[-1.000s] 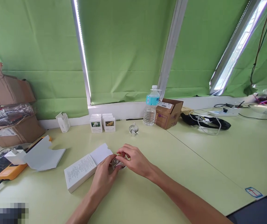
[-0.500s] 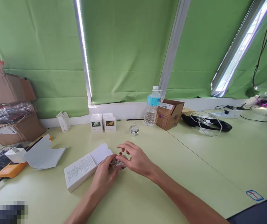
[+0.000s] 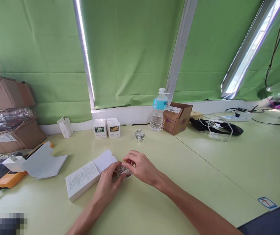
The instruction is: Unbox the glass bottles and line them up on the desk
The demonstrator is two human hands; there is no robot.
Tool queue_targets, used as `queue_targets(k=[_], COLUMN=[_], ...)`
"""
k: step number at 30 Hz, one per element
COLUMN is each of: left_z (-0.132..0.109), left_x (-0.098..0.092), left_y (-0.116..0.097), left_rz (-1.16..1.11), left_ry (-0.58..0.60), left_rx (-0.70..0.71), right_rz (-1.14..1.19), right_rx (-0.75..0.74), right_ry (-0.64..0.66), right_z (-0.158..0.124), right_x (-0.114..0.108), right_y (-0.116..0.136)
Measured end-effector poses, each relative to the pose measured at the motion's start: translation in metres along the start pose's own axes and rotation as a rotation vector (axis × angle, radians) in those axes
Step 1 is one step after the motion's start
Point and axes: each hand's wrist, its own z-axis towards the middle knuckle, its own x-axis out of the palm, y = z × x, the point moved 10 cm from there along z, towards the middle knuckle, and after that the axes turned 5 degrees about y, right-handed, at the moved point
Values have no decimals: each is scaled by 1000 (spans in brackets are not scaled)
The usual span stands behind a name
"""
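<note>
My left hand is closed around the side of a small clear glass bottle and holds it close to the tabletop. My right hand pinches the bottle's small gold-coloured top between thumb and fingers, which partly cover it. Beside my left hand lies a long white box with printed text and its end flap open toward the bottle. Farther back stands another round clear glass piece, with a small clear part in front of it.
Small white picture boxes stand near the wall, left of a water bottle and a brown carton. A black strap with white cable lies to the right. At left are folded white card, an orange device and stacked cartons.
My right fingers have closed in on the bottle's top, where they were spread above it before. My left hand keeps its hold on the bottle. The view has shifted slightly.
</note>
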Motion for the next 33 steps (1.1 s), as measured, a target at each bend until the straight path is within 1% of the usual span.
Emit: queue_targets(k=[6, 12, 18, 22, 27, 31, 33], left_z=[0, 1, 1, 1, 0, 0, 0], left_x=[0, -2, -1, 1, 2, 3, 4], left_y=[-1, -4, -4, -3, -4, -3, -2], left_rz=[6, 34, 48, 68, 77, 72, 70], left_ry=[-15, -34, -36, -27, -25, -12, -6], left_rx=[31, 71, 99, 98, 110, 113, 118], right_rz=[-40, -5, -90, -30, -144, -68, -72], right_rx=[-114, -104, -155, -110, -166, -137, -145], right_ry=[7, 21, 43, 40, 59, 71, 78], right_z=[-2, -2, -2, -2, -4, -4, -4], right_x=[1, 1, 4, 3, 7, 4, 3], right_y=[16, 14, 19, 13, 18, 16, 18])
